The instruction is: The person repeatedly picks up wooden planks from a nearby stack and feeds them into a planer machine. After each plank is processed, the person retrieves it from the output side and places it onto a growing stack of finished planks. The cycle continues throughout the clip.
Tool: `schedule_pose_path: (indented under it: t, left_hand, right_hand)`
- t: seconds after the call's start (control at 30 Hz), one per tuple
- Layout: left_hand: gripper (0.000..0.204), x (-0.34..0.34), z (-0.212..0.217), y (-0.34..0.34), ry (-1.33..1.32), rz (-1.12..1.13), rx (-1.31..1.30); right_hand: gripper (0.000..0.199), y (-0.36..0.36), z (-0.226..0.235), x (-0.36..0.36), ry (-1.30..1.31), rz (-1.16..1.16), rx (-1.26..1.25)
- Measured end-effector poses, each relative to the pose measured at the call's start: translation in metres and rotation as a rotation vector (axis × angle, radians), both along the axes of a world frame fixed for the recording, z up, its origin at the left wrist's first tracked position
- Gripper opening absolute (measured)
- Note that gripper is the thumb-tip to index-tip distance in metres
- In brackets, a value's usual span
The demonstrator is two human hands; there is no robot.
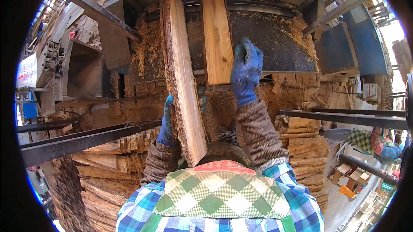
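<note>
My left hand (166, 124), in a blue glove, grips the left edge of a long rough-edged wooden slab (184, 77) that runs from my chest up onto the saw machine's bed (275, 38). My right hand (246, 69), also in a blue glove, rests flat against the right side of a shorter, smoother plank (217, 38) lying on the bed beside the slab. The near end of the slab hides part of my left fingers.
Sawdust (148, 51) covers the machine around the planks. Dark steel rails (81, 139) cross at left and right. Stacks of cut boards (305, 146) stand below on both sides. Another person in checked sleeves (378, 144) is at the far right.
</note>
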State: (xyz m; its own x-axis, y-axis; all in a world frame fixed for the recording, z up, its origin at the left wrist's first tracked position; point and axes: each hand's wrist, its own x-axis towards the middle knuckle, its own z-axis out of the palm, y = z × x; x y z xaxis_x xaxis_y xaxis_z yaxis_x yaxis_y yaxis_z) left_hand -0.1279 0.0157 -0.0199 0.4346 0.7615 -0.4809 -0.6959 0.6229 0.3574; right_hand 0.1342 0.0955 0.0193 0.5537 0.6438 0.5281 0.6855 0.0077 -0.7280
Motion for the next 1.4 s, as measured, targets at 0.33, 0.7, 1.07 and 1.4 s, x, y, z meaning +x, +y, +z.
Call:
schedule_pose_path:
  t: [0.33, 0.7, 1.07, 1.4]
  left_hand:
    - [0.089, 0.001, -0.02, 0.003, -0.342, -0.099, 0.067]
    - [0.057, 0.008, 0.015, -0.001, 0.443, -0.079, 0.734]
    - [0.075, 0.01, -0.005, -0.025, 0.496, 0.057, 0.448]
    - [0.066, 0.008, 0.0, -0.011, 0.497, 0.145, 0.521]
  right_hand:
    - [0.042, 0.038, 0.011, 0.003, 0.221, -0.129, -0.227]
    - [0.097, -0.137, 0.062, -0.052, 0.956, 0.917, -0.335]
    - [0.047, -0.205, 0.028, -0.043, 0.544, 0.312, -0.355]
    - [0.04, -0.139, 0.014, -0.03, 0.475, 0.233, -0.224]
